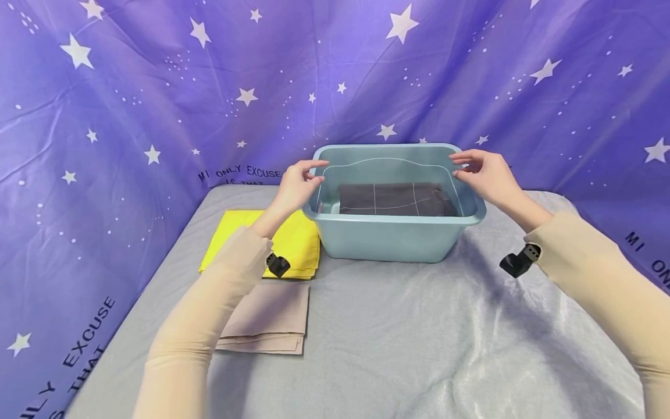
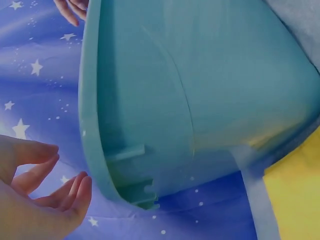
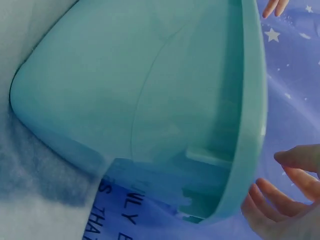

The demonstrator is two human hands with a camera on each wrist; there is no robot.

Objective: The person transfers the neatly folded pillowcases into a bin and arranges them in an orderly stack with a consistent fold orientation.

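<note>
Taking 12 o'clock as straight ahead, the closest stuff is two cream sleeves: the left sleeve (image 1: 193, 326) comes in from about 7, the right sleeve (image 1: 591, 291) from about 4. There's a little black camera at each cuff, one on the left wrist (image 1: 277, 265) and one on the right wrist (image 1: 518, 261). Under all that is a grey fabric-covered surface (image 1: 377, 337), kinda wrinkly.

First thing lying on it is a folded beige cloth (image 1: 272, 314), roughly 8 o'clock from the tub and partly hidden by the left forearm. Just past it, at its 12, is a folded yellow cloth (image 1: 298, 244), right by the tub's left side, also partly covered by that arm.

The blue-green tub (image 1: 387, 238) itself sits upright at 12, a touch toward 1. Inside, lying on the bottom, there's a folded dark grey cloth (image 1: 384, 201) with thin pale lines across it.

The left hand (image 1: 299, 185) is by the tub's rim at about 9 to 10 o'clock, fingers loosely bent with a moderate gap to the thumb, gripping nothing. The right hand (image 1: 484, 174) pretty much mirrors it at 2 to 3, same relaxed half-spread. Both are super close to the rim, but honestly can't tell if any fingertip touches it.

Way at the back, a purple backdrop (image 1: 335, 52) with white stars and some dark lettering (image 1: 264, 172) hangs behind everything.
</note>
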